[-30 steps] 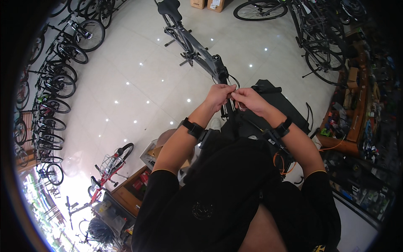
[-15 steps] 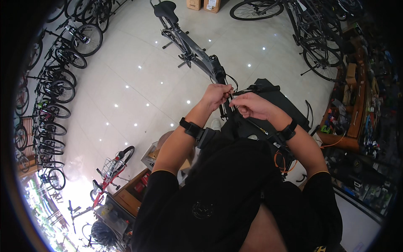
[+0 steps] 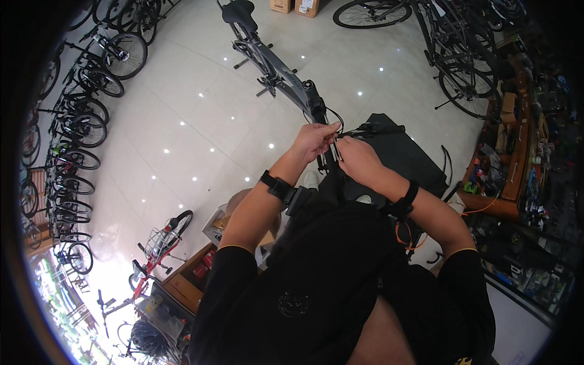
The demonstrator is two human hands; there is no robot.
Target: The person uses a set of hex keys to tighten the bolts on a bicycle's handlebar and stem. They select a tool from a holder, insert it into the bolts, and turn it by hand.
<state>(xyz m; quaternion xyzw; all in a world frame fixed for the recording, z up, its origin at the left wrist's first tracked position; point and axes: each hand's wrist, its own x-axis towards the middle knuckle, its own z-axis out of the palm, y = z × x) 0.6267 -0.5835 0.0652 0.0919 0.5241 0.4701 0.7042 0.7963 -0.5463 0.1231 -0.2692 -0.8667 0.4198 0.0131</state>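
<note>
A dark grey bicycle frame (image 3: 281, 74) with a black saddle (image 3: 239, 15) stretches away in front of me, its front end close to my body. My left hand (image 3: 315, 141) is closed in a pinch beside this front end, thumb and forefinger pressed together. Just to its right, my right hand (image 3: 360, 159) is curled with its back turned up, and its fingertips come down next to the left ones. Whatever lies in the fingers is too small or hidden to name. A thin black cable (image 3: 336, 115) loops from the frame just beyond my hands.
A dark flat board or mat (image 3: 407, 152) lies right of my hands. Beyond it stands a wooden workbench (image 3: 516, 164) strewn with tools and parts. More bicycles (image 3: 468, 79) stand at the far right, and a row of them (image 3: 82, 161) lines the left. Cardboard boxes (image 3: 307, 7) sit at the back.
My right hand has turned over, back up, and its fingers have moved in against the front end. The left hand stays nearly in place, its pinch slightly shifted. A rod-like piece below the right hand is now hidden.
</note>
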